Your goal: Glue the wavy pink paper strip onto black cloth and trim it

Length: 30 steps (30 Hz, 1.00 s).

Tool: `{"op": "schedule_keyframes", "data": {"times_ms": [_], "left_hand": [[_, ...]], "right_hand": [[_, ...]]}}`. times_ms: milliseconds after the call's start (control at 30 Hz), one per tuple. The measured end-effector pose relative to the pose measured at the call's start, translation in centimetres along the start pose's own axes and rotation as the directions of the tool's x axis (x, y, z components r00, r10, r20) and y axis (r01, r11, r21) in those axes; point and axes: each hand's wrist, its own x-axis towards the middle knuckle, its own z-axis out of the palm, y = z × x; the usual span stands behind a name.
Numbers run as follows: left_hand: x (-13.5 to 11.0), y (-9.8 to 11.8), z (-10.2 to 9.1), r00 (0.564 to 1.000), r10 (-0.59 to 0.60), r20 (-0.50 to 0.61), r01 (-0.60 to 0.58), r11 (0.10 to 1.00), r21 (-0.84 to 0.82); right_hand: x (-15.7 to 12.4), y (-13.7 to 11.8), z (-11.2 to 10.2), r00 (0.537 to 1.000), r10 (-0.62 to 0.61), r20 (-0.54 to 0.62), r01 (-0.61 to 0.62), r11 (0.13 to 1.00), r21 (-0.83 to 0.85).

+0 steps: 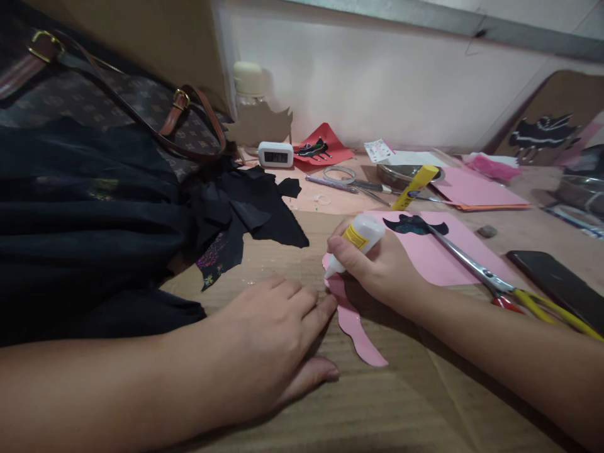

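Note:
My right hand [382,270] is wrapped round a white glue bottle [365,234] with a yellow label. The bottle tilts down, its nozzle at the upper end of a wavy pink paper cutout [359,343]. Flat on the cardboard [292,402], my left hand [278,340] has its fingers stretched out, with fingertips touching the cutout's left edge. Beyond my right hand lies a pink sheet [425,258] with a black bat-like cutout [410,224] on it. Scissors [481,272] with yellow and red handles rest across that sheet, their tips at the black cutout.
Black fabric [85,226] and a brown patterned bag [127,107] fill the left side. A yellow glue stick [415,187], a metal bowl [406,174] and a white digital clock [275,155] stand towards the wall. A dark phone [557,283] lies at right.

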Motion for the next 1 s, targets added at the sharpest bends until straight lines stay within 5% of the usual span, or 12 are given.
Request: {"op": "schedule_keyframes", "data": {"times_ms": [1000], "left_hand": [[-0.08,-0.06,0.12,1.000,-0.019,0.001,0.019,0.999,-0.044]], "right_hand": [[0.48,0.54,-0.05,0.998,0.063,-0.030,-0.061,0.996,0.062]]}}
